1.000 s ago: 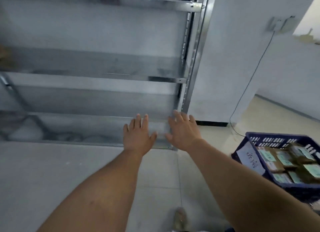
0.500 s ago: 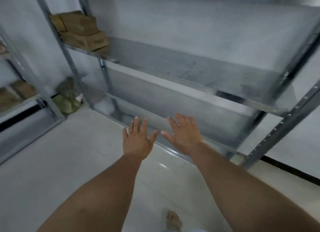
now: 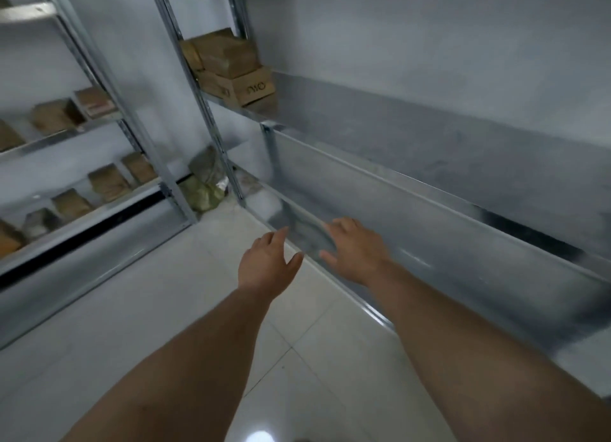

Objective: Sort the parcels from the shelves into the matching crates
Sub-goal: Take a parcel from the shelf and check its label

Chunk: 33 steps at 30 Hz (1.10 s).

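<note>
Both arms reach forward over the floor. My left hand (image 3: 266,264) and my right hand (image 3: 355,248) hold nothing, fingers loosely spread, in front of the lowest level of a metal shelf unit (image 3: 429,190). Brown cardboard parcels (image 3: 236,74) are stacked at the far left end of that unit's middle shelf. A second shelf unit (image 3: 99,207) on the left carries several brown parcels (image 3: 107,182) on two levels. No crate is in view.
A green and grey bag (image 3: 205,183) lies on the floor in the corner between the two shelf units. Pale floor tiles (image 3: 165,309) stretch between the units and under my arms.
The view has swung left: the blue crate of parcels left the frame and the left shelf unit with parcels came in. Both hands stay out in front, holding nothing.
</note>
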Available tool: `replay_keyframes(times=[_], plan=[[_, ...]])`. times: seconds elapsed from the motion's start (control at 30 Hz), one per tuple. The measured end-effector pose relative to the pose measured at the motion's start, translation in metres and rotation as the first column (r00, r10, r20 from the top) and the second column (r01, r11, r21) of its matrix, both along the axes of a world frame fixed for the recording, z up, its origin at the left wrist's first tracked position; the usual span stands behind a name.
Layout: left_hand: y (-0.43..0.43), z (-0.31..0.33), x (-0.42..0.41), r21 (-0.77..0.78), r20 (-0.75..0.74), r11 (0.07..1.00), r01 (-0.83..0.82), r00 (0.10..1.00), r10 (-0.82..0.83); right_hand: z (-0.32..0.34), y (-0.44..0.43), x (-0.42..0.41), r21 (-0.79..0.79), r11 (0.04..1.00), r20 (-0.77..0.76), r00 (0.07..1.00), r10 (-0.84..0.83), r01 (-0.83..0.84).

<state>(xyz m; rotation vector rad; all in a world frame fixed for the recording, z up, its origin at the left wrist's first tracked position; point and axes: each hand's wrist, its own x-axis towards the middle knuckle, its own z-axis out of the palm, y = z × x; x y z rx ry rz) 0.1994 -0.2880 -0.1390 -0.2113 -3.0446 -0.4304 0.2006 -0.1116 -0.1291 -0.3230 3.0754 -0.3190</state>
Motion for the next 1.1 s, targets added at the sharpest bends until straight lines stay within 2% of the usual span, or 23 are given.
replay_keyframes(times=[0.2, 0.5, 0.7, 0.8, 0.97, 1.1], plan=[[-0.043, -0.009, -0.049, 0.018, 0.023, 0.996, -0.082, 0.996, 0.082, -0.007, -0.042, -0.065, 0.004, 0.995, 0.005, 0.995, 0.100, -0.100], [-0.141, -0.001, -0.178, 0.001, -0.064, 0.995, -0.102, 0.993, 0.102, 0.014, -0.128, -0.201, 0.147, 0.974, -0.063, 0.981, 0.183, -0.172], [-0.223, 0.042, -0.282, -0.039, -0.117, 0.998, -0.048, 0.992, 0.043, 0.056, -0.195, -0.306, 0.265, 0.947, -0.130, 0.966, 0.223, -0.183], [-0.251, 0.053, -0.329, -0.100, -0.118, 0.995, 0.011, 0.993, -0.023, 0.064, -0.218, -0.354, 0.293, 0.944, -0.103, 0.977, 0.185, -0.148], [-0.271, 0.047, -0.397, -0.148, -0.011, 0.988, 0.051, 0.999, -0.053, 0.068, -0.242, -0.414, 0.324, 0.939, -0.083, 0.985, 0.153, -0.118], [-0.267, 0.037, -0.457, -0.148, 0.009, 0.983, 0.107, 0.994, -0.106, 0.064, -0.248, -0.464, 0.310, 0.947, -0.083, 0.990, 0.118, -0.086]])
